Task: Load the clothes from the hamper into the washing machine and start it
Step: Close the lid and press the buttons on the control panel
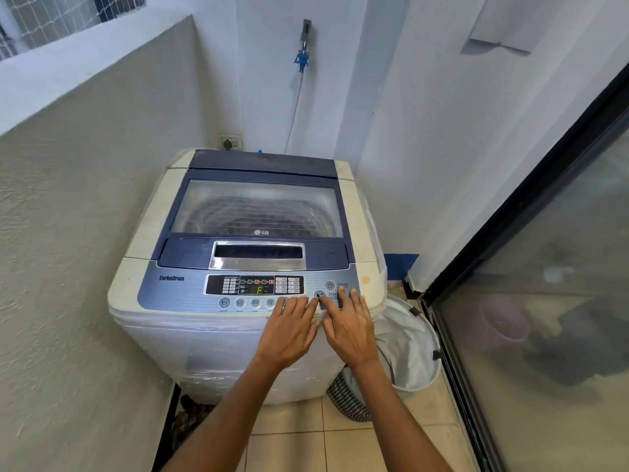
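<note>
A white top-loading washing machine (pixel 211 338) stands in the corner with its blue glass lid (pixel 258 209) closed; dark laundry shows dimly through the glass. Its control panel (pixel 255 285) is lit and the display shows a green "F". My right hand (pixel 347 327) lies flat at the panel's right end, its index fingertip on the start/pause button (pixel 319 295). My left hand (pixel 289 330) rests beside it with fingers spread over the front edge, touching the row of round buttons. The hamper (pixel 408 338), white inside with a striped outside, stands on the floor to the machine's right and looks empty.
A rough wall (pixel 85 216) hems in the machine on the left. A glass sliding door with a black frame (pixel 510 216) runs along the right. A tap with a blue hose fitting (pixel 302 59) and a wall socket (pixel 229 142) sit behind the machine. Beige floor tiles (pixel 306 444) lie below.
</note>
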The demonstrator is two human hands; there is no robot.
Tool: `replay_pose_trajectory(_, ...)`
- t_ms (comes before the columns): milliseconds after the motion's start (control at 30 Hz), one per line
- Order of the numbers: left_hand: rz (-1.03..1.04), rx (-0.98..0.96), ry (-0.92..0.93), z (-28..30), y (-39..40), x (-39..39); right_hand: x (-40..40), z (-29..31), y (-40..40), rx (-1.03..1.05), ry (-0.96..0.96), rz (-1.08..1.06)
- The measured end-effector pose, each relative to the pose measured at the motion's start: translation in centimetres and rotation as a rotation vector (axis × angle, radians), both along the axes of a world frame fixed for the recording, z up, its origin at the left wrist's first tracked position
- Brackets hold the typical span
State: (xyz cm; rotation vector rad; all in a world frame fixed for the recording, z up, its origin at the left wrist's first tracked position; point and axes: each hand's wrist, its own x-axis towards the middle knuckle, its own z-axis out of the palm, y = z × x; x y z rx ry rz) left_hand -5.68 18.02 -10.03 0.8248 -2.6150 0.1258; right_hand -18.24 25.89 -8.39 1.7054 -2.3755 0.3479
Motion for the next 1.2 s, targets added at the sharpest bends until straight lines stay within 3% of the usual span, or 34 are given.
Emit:
replay_pose_trajectory(233,0.055,-0.029,0.085,-0.7,0.6,-0.5,0.1,0.2,-0.3,0.012,0.001,-0.026)
replay_pose_trajectory(767,0.046,-0.034,0.076,-1.1,0.5,-0.2,0.1,1.0,-1.0,0.171,0.132,-0.028)
replay_pose_trajectory(1200,-0.060,-0.011,0.064,0.1,-0.4,1.3,0.4,0.4,-0.4,0.087,0.119,-0.019)
